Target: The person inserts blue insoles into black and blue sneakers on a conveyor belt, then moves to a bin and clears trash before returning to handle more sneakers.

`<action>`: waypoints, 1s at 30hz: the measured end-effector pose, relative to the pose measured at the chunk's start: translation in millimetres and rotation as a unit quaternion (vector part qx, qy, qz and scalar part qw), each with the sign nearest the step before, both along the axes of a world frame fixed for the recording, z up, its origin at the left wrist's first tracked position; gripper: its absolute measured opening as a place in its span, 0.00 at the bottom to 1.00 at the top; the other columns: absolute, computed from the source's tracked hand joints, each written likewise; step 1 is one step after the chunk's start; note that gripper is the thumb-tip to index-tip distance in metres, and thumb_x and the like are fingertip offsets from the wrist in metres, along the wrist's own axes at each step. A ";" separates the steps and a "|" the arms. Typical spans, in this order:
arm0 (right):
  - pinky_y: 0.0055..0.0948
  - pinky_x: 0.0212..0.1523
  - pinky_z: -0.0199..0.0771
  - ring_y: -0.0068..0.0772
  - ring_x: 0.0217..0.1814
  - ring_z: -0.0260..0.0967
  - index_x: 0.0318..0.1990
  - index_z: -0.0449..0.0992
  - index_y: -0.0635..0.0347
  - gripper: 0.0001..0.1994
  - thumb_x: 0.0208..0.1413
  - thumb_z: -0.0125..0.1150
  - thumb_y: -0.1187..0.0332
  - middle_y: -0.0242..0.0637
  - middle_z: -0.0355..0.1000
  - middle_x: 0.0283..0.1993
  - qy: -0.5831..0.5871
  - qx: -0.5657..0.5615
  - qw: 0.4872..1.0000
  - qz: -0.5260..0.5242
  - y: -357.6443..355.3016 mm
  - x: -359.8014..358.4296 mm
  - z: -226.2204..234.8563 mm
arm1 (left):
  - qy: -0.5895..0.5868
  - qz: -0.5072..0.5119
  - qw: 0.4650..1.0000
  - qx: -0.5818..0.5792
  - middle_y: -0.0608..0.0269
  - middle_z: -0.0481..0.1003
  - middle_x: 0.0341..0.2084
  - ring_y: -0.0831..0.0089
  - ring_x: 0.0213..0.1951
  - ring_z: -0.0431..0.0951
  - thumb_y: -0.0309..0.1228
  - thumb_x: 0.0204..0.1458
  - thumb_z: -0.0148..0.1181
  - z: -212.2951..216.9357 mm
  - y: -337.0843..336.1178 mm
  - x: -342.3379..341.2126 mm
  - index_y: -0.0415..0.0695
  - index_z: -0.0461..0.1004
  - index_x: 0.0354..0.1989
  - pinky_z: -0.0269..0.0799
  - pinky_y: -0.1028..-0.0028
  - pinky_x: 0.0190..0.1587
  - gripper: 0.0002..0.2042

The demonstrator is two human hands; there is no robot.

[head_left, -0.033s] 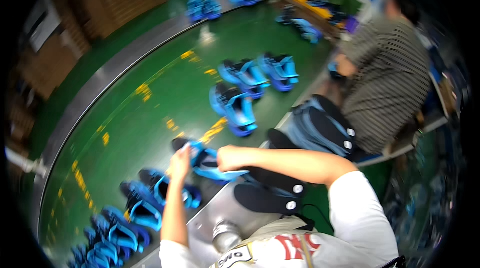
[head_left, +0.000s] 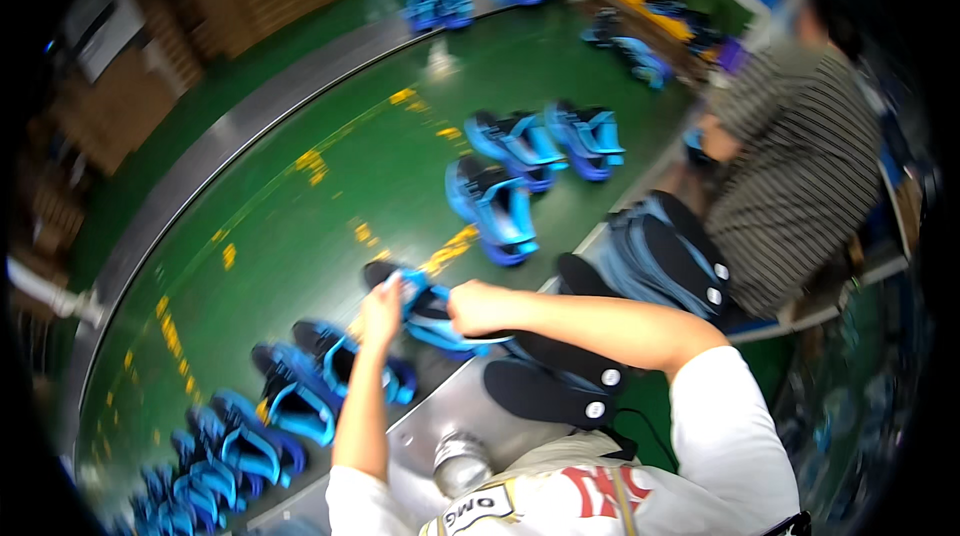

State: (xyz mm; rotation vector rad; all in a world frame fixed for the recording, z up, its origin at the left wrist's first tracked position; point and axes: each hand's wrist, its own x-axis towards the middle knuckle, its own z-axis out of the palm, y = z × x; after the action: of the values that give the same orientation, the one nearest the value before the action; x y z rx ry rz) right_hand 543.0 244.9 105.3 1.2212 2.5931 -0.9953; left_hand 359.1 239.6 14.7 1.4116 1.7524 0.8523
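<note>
Green conveyor surface [head_left: 300, 236], blue shoes in pairs [head_left: 520, 166]; left grip [head_left: 382, 311] and right grip [head_left: 475, 308] both closed on one blue-and-black shoe [head_left: 425, 311]; striped-shirted person [head_left: 800, 166] alongside.

Blue shoes [head_left: 505, 206] on green conveyor [head_left: 300, 236], seated striped-shirt person [head_left: 790, 166]

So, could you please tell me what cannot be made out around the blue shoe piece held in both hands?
- Head view: the blue shoe piece is motion-blurred, and the left hand and right hand cover its ends.
- The blue shoes at lower left smear into the dark fisheye rim.
- The neighbouring person: hands hidden behind the body and the dark stacked pieces.
</note>
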 end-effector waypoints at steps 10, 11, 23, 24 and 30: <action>0.38 0.40 0.69 0.49 0.40 0.67 0.29 0.72 0.68 0.08 0.45 0.47 0.74 0.54 0.64 0.43 -0.073 0.163 0.983 0.033 -21.6 -23.3 -61.4 | -0.084 0.019 0.996 -0.030 0.49 0.71 0.19 0.60 0.27 0.73 0.52 0.51 0.43 -0.4 -16.4 2.9 0.36 0.70 0.26 0.65 0.67 0.32 0.25; 0.37 0.41 0.68 0.47 0.41 0.66 0.29 0.71 0.67 0.07 0.46 0.47 0.74 0.53 0.63 0.42 -0.061 0.191 0.979 0.035 -25.3 -21.6 -63.1 | -0.080 0.020 0.996 -0.033 0.50 0.72 0.19 0.60 0.28 0.73 0.52 0.51 0.43 1.0 -16.8 4.1 0.37 0.70 0.26 0.65 0.68 0.32 0.25; 0.37 0.39 0.70 0.45 0.40 0.67 0.25 0.75 0.64 0.09 0.42 0.52 0.68 0.48 0.68 0.36 -0.120 0.116 0.985 0.037 -25.1 -13.1 -37.9 | 0.009 0.083 0.995 -0.046 0.46 0.74 0.24 0.54 0.33 0.74 0.55 0.46 0.48 18.7 -25.9 8.9 0.39 0.72 0.38 0.67 0.65 0.36 0.27; 0.37 0.38 0.71 0.44 0.39 0.67 0.26 0.75 0.64 0.08 0.42 0.52 0.70 0.48 0.67 0.35 -0.114 0.137 0.982 0.056 -26.7 -10.5 -44.2 | -0.005 0.060 0.997 -0.045 0.45 0.73 0.24 0.53 0.33 0.74 0.54 0.47 0.47 16.1 -25.2 7.3 0.39 0.72 0.39 0.67 0.65 0.35 0.27; 0.34 0.38 0.70 0.41 0.39 0.66 0.27 0.72 0.66 0.08 0.46 0.47 0.71 0.44 0.67 0.34 -0.089 0.238 0.964 0.084 -9.5 -26.2 -90.3 | -0.039 0.075 0.996 -0.002 0.49 0.70 0.18 0.61 0.24 0.73 0.48 0.51 0.46 2.8 -22.4 14.3 0.37 0.71 0.30 0.65 0.69 0.28 0.22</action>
State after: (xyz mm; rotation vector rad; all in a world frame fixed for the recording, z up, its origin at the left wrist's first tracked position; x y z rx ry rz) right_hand 516.8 235.5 15.0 1.0826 2.8141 -0.2201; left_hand 373.3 217.3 17.5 1.2403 1.8154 0.9698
